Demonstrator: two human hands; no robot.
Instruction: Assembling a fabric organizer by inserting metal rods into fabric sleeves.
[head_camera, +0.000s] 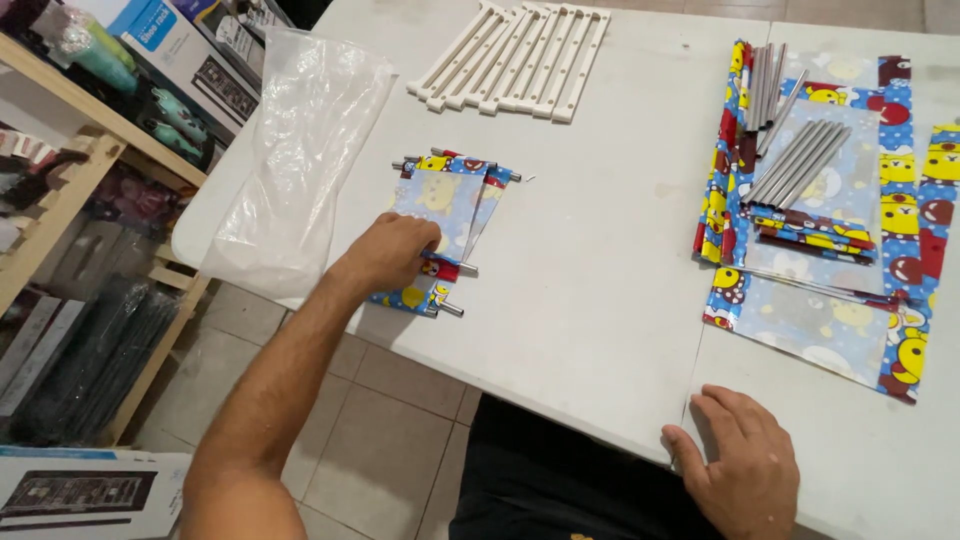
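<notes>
Pinching a patterned fabric panel (440, 225) near the tabletop's (590, 250) left edge, the left hand (395, 250) grasps it; the right hand (740, 465) lies flat and released on the near edge.

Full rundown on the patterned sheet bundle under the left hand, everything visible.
The small bundle of blue cartoon-print sheets on grey metal rods lies flat on the white table, near its left edge. The glossy sheets carry yellow and red figures; rod ends stick out at the top and at the lower right. The layers are fanned, slightly askew. The left hand presses on its lower half, fingers at a rod. A clear plastic bag lies just left, apparently apart.
</notes>
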